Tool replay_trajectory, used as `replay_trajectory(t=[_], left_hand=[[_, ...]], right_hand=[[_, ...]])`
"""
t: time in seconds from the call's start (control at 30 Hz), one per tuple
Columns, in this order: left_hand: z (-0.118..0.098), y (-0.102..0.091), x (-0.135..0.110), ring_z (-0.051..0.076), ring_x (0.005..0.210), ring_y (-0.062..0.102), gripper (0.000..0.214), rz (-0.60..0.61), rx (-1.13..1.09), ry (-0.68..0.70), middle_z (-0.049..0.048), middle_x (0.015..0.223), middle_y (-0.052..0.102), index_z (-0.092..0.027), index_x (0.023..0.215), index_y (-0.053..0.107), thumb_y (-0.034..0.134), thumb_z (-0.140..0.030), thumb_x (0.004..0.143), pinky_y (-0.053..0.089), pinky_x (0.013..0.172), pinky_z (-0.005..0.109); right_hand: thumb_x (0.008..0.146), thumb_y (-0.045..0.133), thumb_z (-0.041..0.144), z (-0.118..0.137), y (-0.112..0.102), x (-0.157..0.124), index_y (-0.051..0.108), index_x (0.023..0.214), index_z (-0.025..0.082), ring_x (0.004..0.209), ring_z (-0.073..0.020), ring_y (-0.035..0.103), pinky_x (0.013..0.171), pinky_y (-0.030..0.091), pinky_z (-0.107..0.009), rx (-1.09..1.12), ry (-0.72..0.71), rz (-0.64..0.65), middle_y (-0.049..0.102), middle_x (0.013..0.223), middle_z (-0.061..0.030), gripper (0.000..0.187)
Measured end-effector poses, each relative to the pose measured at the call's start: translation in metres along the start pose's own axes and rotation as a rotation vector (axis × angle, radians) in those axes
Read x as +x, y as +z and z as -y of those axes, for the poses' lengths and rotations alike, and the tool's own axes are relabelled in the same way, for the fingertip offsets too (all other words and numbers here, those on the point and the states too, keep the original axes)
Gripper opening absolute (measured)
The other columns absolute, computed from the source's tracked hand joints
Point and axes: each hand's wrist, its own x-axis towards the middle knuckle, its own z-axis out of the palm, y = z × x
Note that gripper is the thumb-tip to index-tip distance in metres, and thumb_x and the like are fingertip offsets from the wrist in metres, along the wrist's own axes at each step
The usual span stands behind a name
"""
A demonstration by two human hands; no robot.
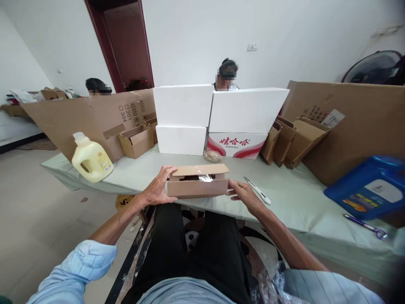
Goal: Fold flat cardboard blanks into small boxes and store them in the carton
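Observation:
A small brown cardboard box (198,189) sits at the table's near edge, its lid flap partly raised. Through the gap I see something dark and a shiny clear plastic piece (206,178). My left hand (159,185) grips the box's left end, thumb low at the front and fingers over the top corner. At the right end, my right hand (245,195) holds the side with its fingertips. A white utility knife (257,191) lies on the table just right of that hand. Behind the box rests a small clear-wrapped bundle (212,156).
Stacked white boxes (183,105) stand across the table (142,169). Open cardboard boxes (138,139) flank them, with large cardboard sheets (357,126) at both sides. A yellow jug (91,158) is left; a blue jug (367,185) and purple-handled tool (365,225) are right. Two people sit beyond.

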Motion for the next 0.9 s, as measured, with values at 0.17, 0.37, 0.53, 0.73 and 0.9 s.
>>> replay_trajectory(t=[0.17, 0.37, 0.53, 0.73, 0.9], left_hand=[[0.007, -0.001, 0.003, 0.040, 0.142, 0.051, 0.109, -0.007, -0.055, -0.096, 0.0164, 0.150, 0.048, -0.026, 0.158, 0.037, 0.096, -0.033, 0.066, 0.055, 0.111, 0.057], [0.002, -0.004, 0.009, 0.041, 0.147, 0.048, 0.105, -0.048, -0.042, -0.080, 0.0188, 0.154, 0.045, -0.024, 0.155, 0.040, 0.097, -0.034, 0.067, 0.048, 0.120, 0.061], [-0.003, -0.006, 0.013, 0.038, 0.145, 0.051, 0.098, -0.089, 0.004, -0.018, 0.0181, 0.154, 0.048, -0.024, 0.156, 0.039, 0.093, -0.036, 0.075, 0.051, 0.118, 0.057], [-0.002, -0.006, 0.022, 0.039, 0.145, 0.051, 0.087, 0.019, 0.155, -0.009, 0.0183, 0.157, 0.047, -0.024, 0.160, 0.041, 0.084, -0.041, 0.087, 0.047, 0.123, 0.057], [0.000, -0.002, 0.028, 0.040, 0.142, 0.052, 0.082, 0.038, 0.212, -0.043, 0.0184, 0.154, 0.048, -0.024, 0.155, 0.047, 0.084, -0.049, 0.086, 0.050, 0.119, 0.059]], right_hand=[[0.099, 0.067, 0.057, 0.019, 0.015, -0.006, 0.074, 0.119, 0.025, 0.117, -0.0338, 0.068, 0.102, 0.057, -0.052, -0.290, -0.689, -0.273, 0.075, 0.125, -0.0119, 0.038], [0.103, 0.066, 0.041, 0.030, 0.029, 0.008, 0.072, 0.121, 0.027, 0.104, -0.0299, 0.067, 0.097, 0.056, -0.051, -0.371, -0.893, -0.259, 0.075, 0.117, -0.0088, 0.023], [0.102, 0.062, 0.041, 0.035, 0.029, 0.020, 0.075, 0.112, 0.025, 0.084, -0.0253, 0.061, 0.083, 0.054, -0.043, -0.333, -0.804, -0.269, 0.070, 0.094, -0.0047, 0.023], [0.093, 0.061, 0.035, 0.046, 0.031, 0.031, 0.076, 0.103, 0.022, 0.078, -0.0237, 0.060, 0.075, 0.050, -0.040, -0.401, -0.716, -0.254, 0.069, 0.093, -0.0060, 0.022], [0.090, 0.062, 0.033, 0.049, 0.035, 0.035, 0.070, 0.094, 0.022, 0.078, -0.0249, 0.060, 0.072, 0.048, -0.039, -0.542, -0.725, -0.327, 0.062, 0.086, -0.0051, 0.014]])
